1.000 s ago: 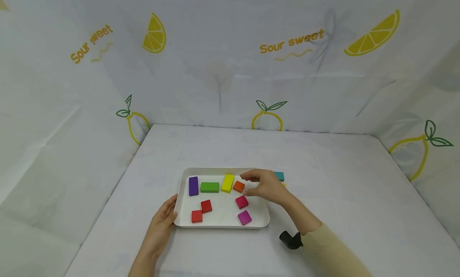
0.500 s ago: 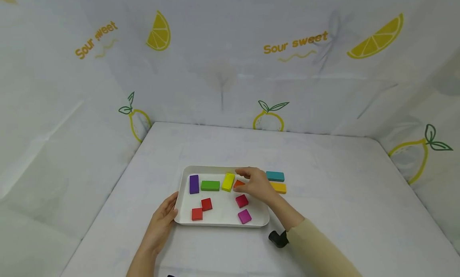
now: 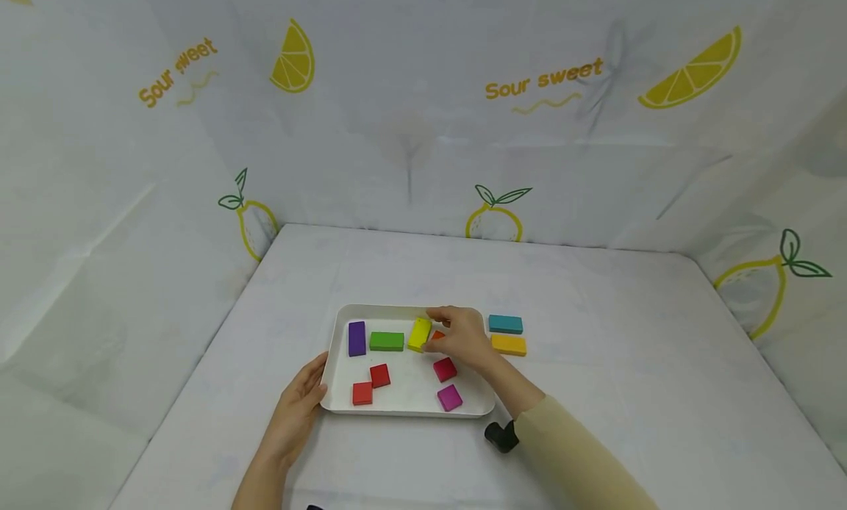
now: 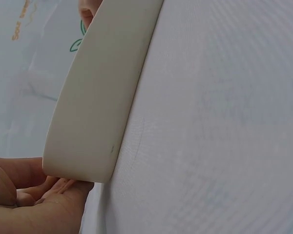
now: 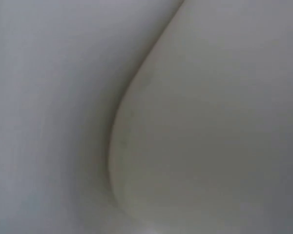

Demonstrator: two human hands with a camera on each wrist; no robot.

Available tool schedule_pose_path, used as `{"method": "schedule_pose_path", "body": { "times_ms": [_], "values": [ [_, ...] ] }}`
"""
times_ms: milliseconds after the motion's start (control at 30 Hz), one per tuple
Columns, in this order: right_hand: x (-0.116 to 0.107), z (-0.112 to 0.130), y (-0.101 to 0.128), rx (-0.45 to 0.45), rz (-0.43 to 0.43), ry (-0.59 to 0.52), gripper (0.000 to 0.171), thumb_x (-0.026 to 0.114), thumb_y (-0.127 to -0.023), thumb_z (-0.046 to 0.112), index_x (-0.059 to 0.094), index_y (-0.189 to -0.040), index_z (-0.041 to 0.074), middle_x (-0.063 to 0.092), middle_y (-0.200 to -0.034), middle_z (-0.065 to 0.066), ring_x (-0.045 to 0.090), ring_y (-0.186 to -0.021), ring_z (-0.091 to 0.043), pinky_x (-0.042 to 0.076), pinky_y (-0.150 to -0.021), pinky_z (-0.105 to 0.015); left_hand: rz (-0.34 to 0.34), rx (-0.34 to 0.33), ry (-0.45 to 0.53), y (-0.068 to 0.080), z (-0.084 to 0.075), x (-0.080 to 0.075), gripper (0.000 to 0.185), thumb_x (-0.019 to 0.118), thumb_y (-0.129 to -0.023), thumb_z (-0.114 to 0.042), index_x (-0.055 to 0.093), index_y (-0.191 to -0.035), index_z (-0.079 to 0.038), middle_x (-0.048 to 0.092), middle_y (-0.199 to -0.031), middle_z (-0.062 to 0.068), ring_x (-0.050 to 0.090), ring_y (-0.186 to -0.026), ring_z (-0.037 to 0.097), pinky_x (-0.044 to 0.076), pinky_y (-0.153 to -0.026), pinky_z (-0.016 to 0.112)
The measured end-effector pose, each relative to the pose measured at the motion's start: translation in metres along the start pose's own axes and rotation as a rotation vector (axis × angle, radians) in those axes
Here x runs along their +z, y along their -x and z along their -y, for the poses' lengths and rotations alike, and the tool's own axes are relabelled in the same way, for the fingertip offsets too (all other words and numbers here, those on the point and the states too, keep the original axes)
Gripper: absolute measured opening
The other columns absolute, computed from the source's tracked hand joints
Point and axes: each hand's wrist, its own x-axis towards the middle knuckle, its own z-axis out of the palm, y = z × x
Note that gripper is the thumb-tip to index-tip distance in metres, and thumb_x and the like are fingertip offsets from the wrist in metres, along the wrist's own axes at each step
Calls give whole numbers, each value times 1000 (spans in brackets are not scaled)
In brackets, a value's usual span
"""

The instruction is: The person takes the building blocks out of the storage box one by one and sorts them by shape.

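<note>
A white tray [image 3: 406, 381] holds several coloured blocks. My left hand [image 3: 301, 403] rests at its left edge; in the left wrist view the fingers and thumb touch the end of the outer wall [image 4: 88, 112]. My right hand [image 3: 463, 337] is over the tray's back right part. Its thumb and fingertips are parted, right at the right side of a yellow block [image 3: 418, 334]. Beneath that hand an orange block [image 3: 438, 335] shows only partly. Left of the yellow block lie a green block [image 3: 387, 341] and a purple block [image 3: 356, 339].
Two red blocks [image 3: 380, 375] lie front left in the tray, with a crimson block [image 3: 445, 369] and a magenta block [image 3: 450, 397] at right. A teal block [image 3: 506, 324] and an amber block [image 3: 508, 345] lie outside, right of the tray.
My right hand has moved left across the orange block to the yellow block, uncovering the teal and amber blocks. The left hand stays at the tray's edge, and the blocks keep their places.
</note>
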Motion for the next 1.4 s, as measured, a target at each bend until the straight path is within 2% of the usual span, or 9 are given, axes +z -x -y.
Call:
{"method": "schedule_pose_path", "body": {
  "times_ms": [167, 367, 467, 867, 1400],
  "values": [
    [2, 2, -2, 21, -24, 39, 57, 86, -76, 24, 66, -128, 16, 70, -126, -3, 64, -115, -24, 58, -94, -36, -3, -2, 1, -1, 0, 0, 54, 33, -106, -4, 19, -157, -7, 14, -166, 18, 17, -154, 31, 32, -112, 19],
    [5, 3, -3, 24, -30, 45, 56, 86, -75, 24, 67, -127, 14, 71, -124, -4, 65, -110, -23, 58, -93, -34, -5, -1, 19, -1, 1, 0, 53, 33, -105, -3, 19, -157, -6, 15, -166, 18, 17, -154, 31, 37, -102, 5],
    [7, 3, -3, 23, -22, 14, 58, 86, -75, 21, 66, -128, 13, 70, -126, -5, 65, -111, -23, 57, -96, -35, -5, 3, 34, -1, 1, 0, 53, 32, -105, -2, 19, -157, -6, 15, -166, 18, 16, -154, 31, 38, -98, 1],
    [14, 1, -3, 28, -26, -41, 61, 85, -75, 14, 63, -132, 10, 67, -129, -7, 62, -116, -25, 55, -102, -39, 0, 3, 38, -2, 2, 0, 53, 32, -105, -2, 19, -157, -6, 15, -166, 17, 16, -154, 30, 38, -98, 2],
    [18, -2, -1, 15, -22, -49, 64, 84, -76, 11, 60, -135, 10, 64, -133, -8, 60, -118, -24, 53, -104, -40, -7, -7, 40, -2, 2, 0, 53, 33, -105, -2, 19, -157, -6, 15, -166, 17, 18, -153, 30, 38, -99, 3]
  ]
}}
